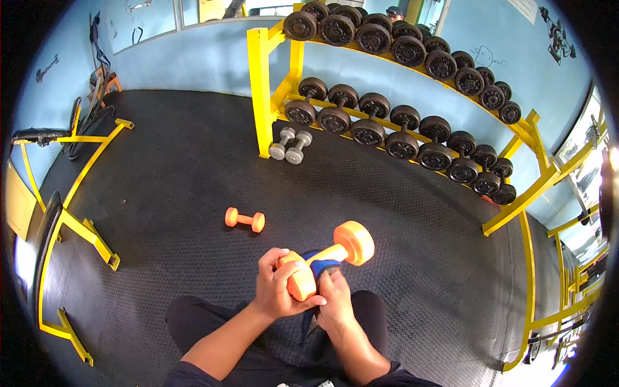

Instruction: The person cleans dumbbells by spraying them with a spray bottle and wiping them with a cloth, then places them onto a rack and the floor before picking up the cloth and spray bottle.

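An orange dumbbell (354, 243) is held up in front of my crossed legs, tilted with its far head up and to the right. My left hand (276, 284) wraps round its near head, fingers over the top and thumb below. Against the handle, my right hand (335, 298) presses a blue cloth (324, 267), its fingers closed on the fabric. Part of the cloth hangs down between my hands, dark and hard to make out. A smaller orange dumbbell (244, 220) lies on the black floor ahead, to the left.
A yellow rack (260, 97) carries two rows of black dumbbells (402, 145). Two grey dumbbells (295, 147) rest on the floor by its left post. Yellow-framed gym equipment (90, 238) stands at the left, and more yellow frames (530, 271) stand at the right. Black textured matting (180, 161) covers the floor.
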{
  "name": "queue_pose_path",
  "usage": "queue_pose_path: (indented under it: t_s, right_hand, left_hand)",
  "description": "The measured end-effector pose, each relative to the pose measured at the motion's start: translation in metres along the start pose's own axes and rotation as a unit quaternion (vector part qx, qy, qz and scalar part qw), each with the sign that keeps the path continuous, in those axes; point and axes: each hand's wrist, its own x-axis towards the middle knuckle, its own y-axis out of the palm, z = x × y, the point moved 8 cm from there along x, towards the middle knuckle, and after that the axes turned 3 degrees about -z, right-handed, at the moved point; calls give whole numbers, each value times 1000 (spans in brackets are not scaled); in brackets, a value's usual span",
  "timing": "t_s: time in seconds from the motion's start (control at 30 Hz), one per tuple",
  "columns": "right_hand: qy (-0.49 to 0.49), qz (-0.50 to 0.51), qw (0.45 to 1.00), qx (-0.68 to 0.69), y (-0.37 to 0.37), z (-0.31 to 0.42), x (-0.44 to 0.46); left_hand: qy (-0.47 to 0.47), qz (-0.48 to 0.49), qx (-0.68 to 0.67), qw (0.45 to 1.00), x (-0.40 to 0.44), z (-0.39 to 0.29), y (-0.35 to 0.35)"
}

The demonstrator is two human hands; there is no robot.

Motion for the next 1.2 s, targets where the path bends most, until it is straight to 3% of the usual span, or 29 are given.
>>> queue_pose_path:
  t_s: [0.03,0.1,0.2,0.3,0.37,0.43,0.47,0.5,0.57,0.6,0.63,0.67,0.8,0.9,1.03,1.1,1.13,1.17,1.2]
  right_hand:
    - [38,31,999,16,0,-6,-2]
    - [55,50,997,27,-9,-6,-7]
    - [77,60,993,-59,-29,-20,-5]
    - [32,64,997,6,-31,-27,10]
    - [47,74,996,29,-37,-52,24]
    - [24,82,984,-156,-50,-81,41]
    - [43,142,928,-341,-56,-99,51]
    - [-57,215,898,-381,-40,-95,50]
    - [-263,96,791,-543,-43,-74,49]
    - [-260,95,794,-541,-35,-63,45]
    - [-195,125,878,-419,-29,-50,43]
    - [-122,151,938,-288,-26,-47,44]
    - [-180,128,896,-384,-35,-50,62]
    - [-162,118,919,-341,-46,-55,69]
    - [-141,63,939,-309,-78,-66,80]
    - [-169,26,935,-310,-100,-64,97]
    - [-170,18,937,-305,-106,-57,105]
    - [-170,10,939,-300,-113,-47,116]
    - [-104,26,934,-341,-118,-42,129]
  left_hand:
    - [2,2,-2,1000,0,6,-1]
    - [118,23,61,991,-2,-2,2]
    - [87,31,69,993,0,4,3]
    - [50,41,67,996,1,7,10]
    - [-88,31,20,995,0,28,12]
    - [-91,16,40,995,-1,28,14]
    - [-169,3,55,984,-12,44,17]
    - [-246,-9,69,967,-24,57,20]
    - [-418,-40,-129,898,-52,83,37]
    - [-536,-54,-227,812,-56,84,42]
    - [-637,-70,-319,698,-64,83,52]
    - [-651,-70,-309,690,-65,84,53]
    - [-636,-85,-245,727,-99,107,76]
    - [-545,4,-120,830,-109,103,91]
    - [-459,109,-83,878,-102,101,104]
    - [-485,104,-107,862,-105,122,110]
    - [-562,129,-105,810,-111,141,108]
    - [-540,133,-71,828,-100,149,104]
    - [-528,170,-16,832,-98,162,103]
